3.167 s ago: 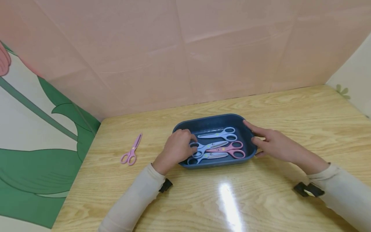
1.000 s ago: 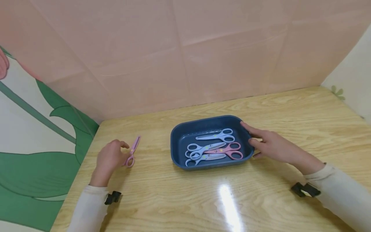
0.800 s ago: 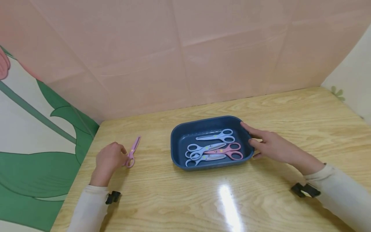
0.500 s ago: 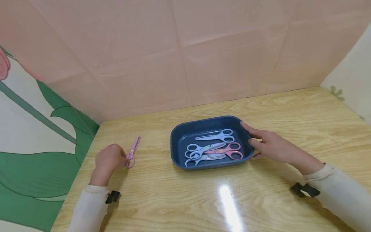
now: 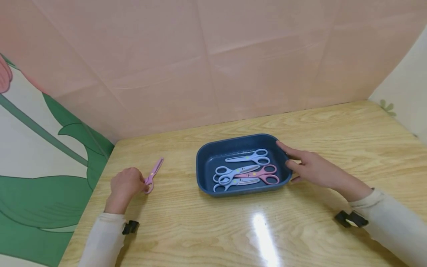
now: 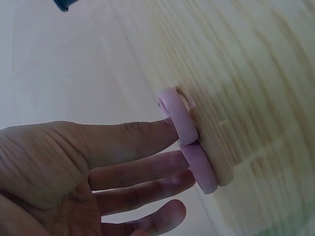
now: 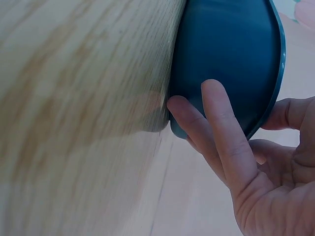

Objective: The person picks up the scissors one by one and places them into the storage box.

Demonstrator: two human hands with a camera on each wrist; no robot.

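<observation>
At the left of the table in the head view, my left hand point(image 5: 126, 184) pinches one finger loop of a pair of lilac-pink scissors point(image 5: 155, 169), whose blades point away to the back right. In the left wrist view the thumb and fingers meet at the scissors' handle loops point(image 6: 178, 116), low by the tabletop. My right hand point(image 5: 311, 167) grips the right end of a dark blue plastic box point(image 5: 197, 168), with fingers against its outer wall point(image 7: 226, 44) and the thumb at the rim. Inside lie several light blue scissors point(image 5: 247, 158) and a pink pair point(image 5: 271, 179), partly overlapping.
The wood-grain table point(image 5: 200, 230) meets a pink-covered wall point(image 5: 160, 74) at the back. A green leaf-patterned surface point(image 5: 40, 200) borders its left edge, and a pale wall point(image 5: 408, 81) stands at the right.
My left hand has left the box and moved left to the lilac-pink scissors, closing finger and thumb on a loop. The scissors have turned slightly. My right hand stays at the box.
</observation>
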